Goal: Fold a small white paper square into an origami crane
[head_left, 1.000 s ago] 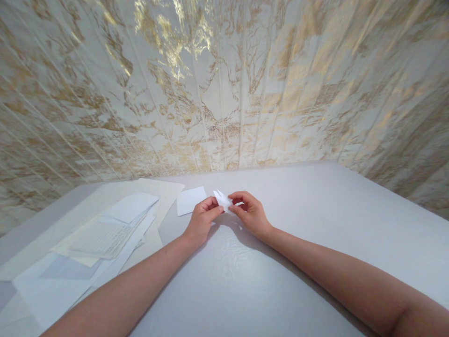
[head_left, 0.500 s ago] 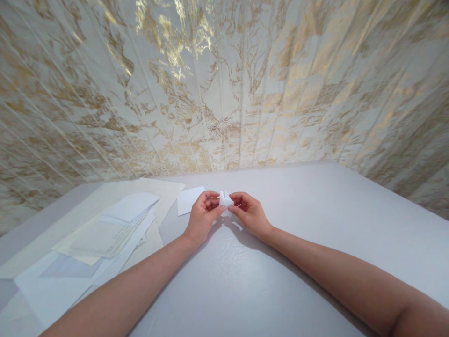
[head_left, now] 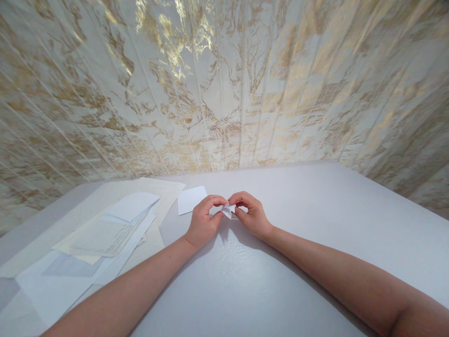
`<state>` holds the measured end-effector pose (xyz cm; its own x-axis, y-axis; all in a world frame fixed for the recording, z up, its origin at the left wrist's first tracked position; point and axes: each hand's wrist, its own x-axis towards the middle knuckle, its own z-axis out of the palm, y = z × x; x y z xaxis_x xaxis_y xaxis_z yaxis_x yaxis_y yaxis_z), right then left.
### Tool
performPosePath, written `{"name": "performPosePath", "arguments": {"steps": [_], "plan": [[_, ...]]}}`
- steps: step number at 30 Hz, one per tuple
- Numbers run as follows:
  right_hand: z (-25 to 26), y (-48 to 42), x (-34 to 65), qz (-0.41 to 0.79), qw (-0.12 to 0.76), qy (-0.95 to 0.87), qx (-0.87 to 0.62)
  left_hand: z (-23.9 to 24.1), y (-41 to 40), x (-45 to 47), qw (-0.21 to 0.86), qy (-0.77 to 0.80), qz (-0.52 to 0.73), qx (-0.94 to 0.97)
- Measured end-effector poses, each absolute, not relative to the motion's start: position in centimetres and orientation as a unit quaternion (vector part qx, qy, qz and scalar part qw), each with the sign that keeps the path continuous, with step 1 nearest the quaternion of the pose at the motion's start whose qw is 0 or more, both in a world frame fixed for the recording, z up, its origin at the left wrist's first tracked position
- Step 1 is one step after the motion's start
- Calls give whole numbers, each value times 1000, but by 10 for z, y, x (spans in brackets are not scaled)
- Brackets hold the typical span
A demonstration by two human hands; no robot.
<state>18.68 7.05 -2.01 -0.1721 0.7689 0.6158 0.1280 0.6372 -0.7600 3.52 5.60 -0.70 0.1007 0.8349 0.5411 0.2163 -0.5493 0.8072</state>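
Holding a small, folded, pointed piece of white paper (head_left: 227, 212) between the left hand (head_left: 204, 223) and the right hand (head_left: 253, 217), over a smooth, pale grey bench (head_left: 315, 206); pinching it from one side with the left fingers (head_left: 214, 200) arched over and the thumb beneath, from the other with the right fingers (head_left: 242, 196) bent in, both set narrow on the paper; cannot tell the exact folds, too small and partly covered; casting a soft shadow just below; seeing just past the left hand a flat, plain white, rectangular sheet of paper (head_left: 187, 199), slightly overlapped by that hand in view; further left, near the left forearm (head_left: 129, 285), seeing also a loose, overlapping pile of white and cream papers (head_left: 52, 292), including a large cream sheet (head_left: 164, 186), a lined sheet with writing (head_left: 100, 241) and a folded white sheet (head_left: 131, 207); facing a creased, white-and-gold patterned covering (head_left: 224, 93) behind the bench
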Motion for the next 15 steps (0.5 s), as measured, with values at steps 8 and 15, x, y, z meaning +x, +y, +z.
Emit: {"name": "performPosePath", "arguments": {"steps": [8, 15], "plan": [[-19, 69, 188, 273, 562, -717, -308, -9, 59, 36, 303, 398, 557, 663], [-19, 68, 187, 242, 590, -702, -318, -7, 60, 39, 392, 421, 576, 581]]}}
